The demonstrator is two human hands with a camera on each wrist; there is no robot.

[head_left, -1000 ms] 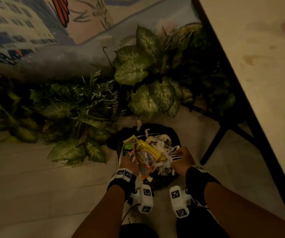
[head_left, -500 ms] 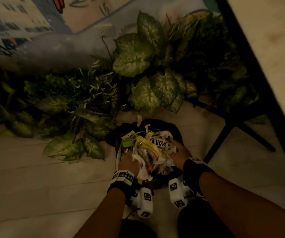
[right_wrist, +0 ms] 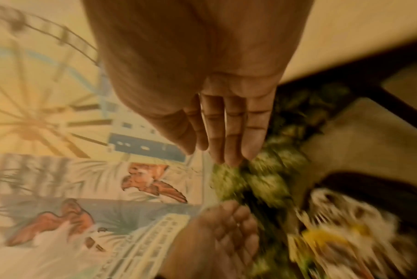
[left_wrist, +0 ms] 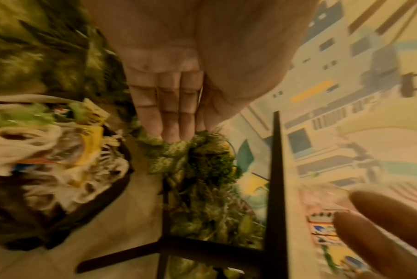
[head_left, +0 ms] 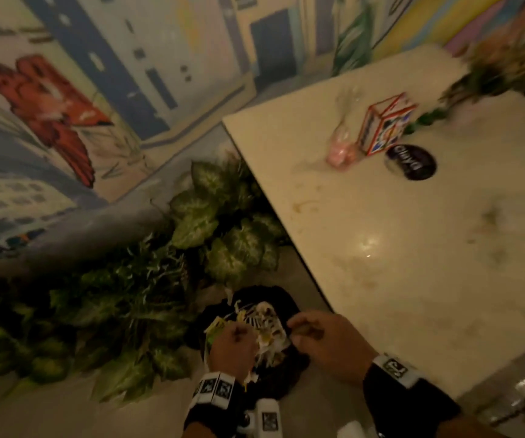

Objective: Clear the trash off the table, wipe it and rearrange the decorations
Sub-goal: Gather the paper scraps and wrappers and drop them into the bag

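Trash-clearing step: wrappers point(head_left: 261, 330) packed in black bin point(head_left: 286, 298) on floor beside table point(head_left: 413, 279). Left hand point(head_left: 232, 346) and right hand point(head_left: 324, 339) above bin, fingers straight, holding nothing (per wrist views). Next: wipe stained tabletop. Table edge just right of bin; plants point(head_left: 223, 235) crowd left; carton point(head_left: 384, 124) and coaster point(head_left: 411, 161) remain on top.

Two bare forearms enter from bottom of head view, no sleeves. Left hand point(head_left: 232, 349), lower centre: black wrist cuff point(head_left: 213, 415) topped by white band point(head_left: 213, 388) of square black-and-white coded tags. White block-shaped camera housing point(head_left: 267, 417) sits beside cuff, one coded tag on its face. Right hand point(head_left: 327, 343), lower right: matching black cuff point(head_left: 409, 406), white tagged band point(head_left: 395, 369). Small white piece at bottom edge, blurred.
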